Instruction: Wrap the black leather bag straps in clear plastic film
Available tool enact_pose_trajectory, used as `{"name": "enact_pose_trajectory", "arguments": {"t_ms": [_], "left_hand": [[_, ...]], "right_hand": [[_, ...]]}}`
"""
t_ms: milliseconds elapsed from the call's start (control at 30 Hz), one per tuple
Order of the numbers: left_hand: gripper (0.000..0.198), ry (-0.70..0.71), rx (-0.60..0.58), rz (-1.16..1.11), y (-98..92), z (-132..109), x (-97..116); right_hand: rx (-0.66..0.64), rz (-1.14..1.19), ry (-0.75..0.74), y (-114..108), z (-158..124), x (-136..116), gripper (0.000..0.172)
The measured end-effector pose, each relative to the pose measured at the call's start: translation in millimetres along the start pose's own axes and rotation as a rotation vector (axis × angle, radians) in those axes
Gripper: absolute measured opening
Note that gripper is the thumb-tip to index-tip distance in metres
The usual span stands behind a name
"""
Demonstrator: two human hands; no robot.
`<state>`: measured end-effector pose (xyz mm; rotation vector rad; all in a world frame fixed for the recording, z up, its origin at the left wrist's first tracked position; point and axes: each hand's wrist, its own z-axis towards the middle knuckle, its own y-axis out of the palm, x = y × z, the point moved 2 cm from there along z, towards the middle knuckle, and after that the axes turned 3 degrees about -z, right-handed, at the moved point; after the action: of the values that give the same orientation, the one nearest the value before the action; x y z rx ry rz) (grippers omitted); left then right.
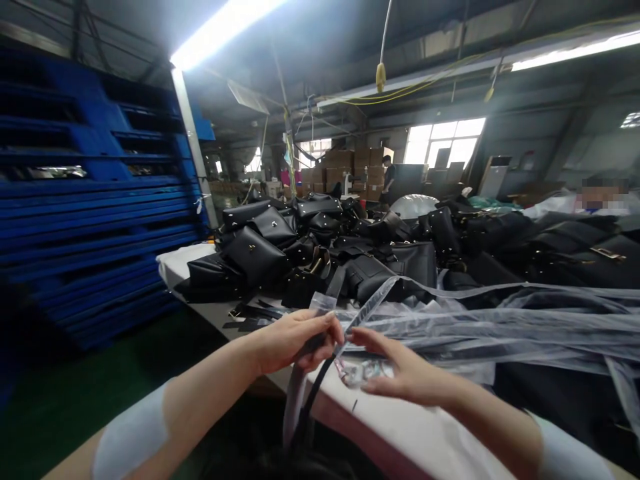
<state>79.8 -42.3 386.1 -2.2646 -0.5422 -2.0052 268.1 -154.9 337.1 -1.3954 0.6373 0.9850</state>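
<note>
My left hand [295, 339] is closed around a black strap [316, 387], pinching it between thumb and fingers. The strap's lower part hangs down past the table edge. Upward from the fingers, a clear plastic sleeve [373, 301] runs to the right and joins the other sleeves. My right hand [407, 367] is just right of the strap, with thumb and fingers apart and nothing seen in its grasp. Below its fingers, a small clear packet [367, 373] lies on the pale tabletop, its contents too blurred to name.
Long clear plastic sleeves [540, 323] lie across the table's right side. Behind them, black leather bags [255, 257] are heaped along the table. Blue pallets [100, 233] are stacked at left. Further back are cardboard boxes [340, 160] and a standing person [389, 179]. Another person [600, 197] is at far right.
</note>
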Motion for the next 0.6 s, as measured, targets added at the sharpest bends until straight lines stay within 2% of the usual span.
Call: {"name": "enact_pose_trajectory", "arguments": {"t_ms": [67,133,200,300,400,467,533,600], "left_hand": [[0.039,0.056,0.008,-0.031,9.3,-5,4],[0.037,0.115,0.078,-0.069,7.7,-10,11],[0.032,0.176,0.198,-0.133,-5.1,-18,21],[0.031,0.286,0.419,-0.259,-42.7,-41,38],[0.034,0.407,0.618,-0.357,-90.6,-77,49],[0.032,0.469,0.721,-0.417,-116.3,-102,46],[0.03,0.472,0.829,-0.428,-128.0,-121,30],[0.03,0.393,0.878,-0.39,-122.2,-126,1]], "right_hand": [[-0.124,0.256,-0.16,42,15,-25,0.084],[-0.234,0.52,-0.177,78,23,-36,0.077],[-0.36,0.724,-0.036,108,21,-33,0.073],[-0.638,0.821,0.207,136,0,-17,0.064],[-0.863,0.773,0.336,131,-39,-1,0.058],[-0.89,0.75,0.455,112,-69,7,0.056],[-0.865,0.745,0.607,83,-101,10,0.054],[-0.858,0.706,0.718,49,-134,9,0.056]]}}
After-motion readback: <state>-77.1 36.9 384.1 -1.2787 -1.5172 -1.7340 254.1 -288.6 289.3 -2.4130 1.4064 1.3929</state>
